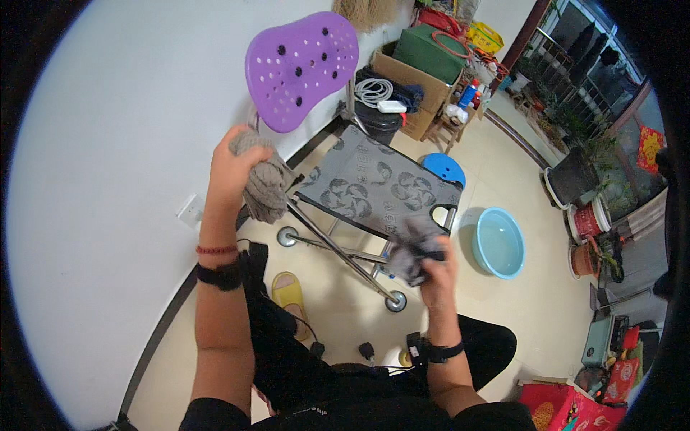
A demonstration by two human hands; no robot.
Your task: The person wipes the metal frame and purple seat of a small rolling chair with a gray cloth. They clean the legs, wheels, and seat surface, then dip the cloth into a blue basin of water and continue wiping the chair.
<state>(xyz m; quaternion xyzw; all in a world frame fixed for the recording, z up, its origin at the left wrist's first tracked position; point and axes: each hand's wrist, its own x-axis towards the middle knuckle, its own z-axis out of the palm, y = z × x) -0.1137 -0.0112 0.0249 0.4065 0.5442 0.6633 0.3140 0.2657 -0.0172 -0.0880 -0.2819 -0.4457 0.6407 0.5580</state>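
A crumpled grey-brown cloth [265, 180] is bunched in my left hand [232, 167], in front of the white wall and beside a chair. My right hand [439, 275] grips a grey and black fabric bundle [414, 250], blurred, at the seat's near right corner; whether it touches the seat I cannot tell. This folding chair has a purple perforated plastic backrest [304, 70], a grey patterned fabric seat [377, 183] and crossed metal legs [339, 245] with round feet.
Right of the chair, a light blue basin [498, 242] holds water. A blue plastic stool [444, 168] stands behind the seat. Further back are a cardboard box [415, 91] and a black bucket [377, 121]. Potted plants [574, 178] line the right. A wall socket [190, 211] is at left.
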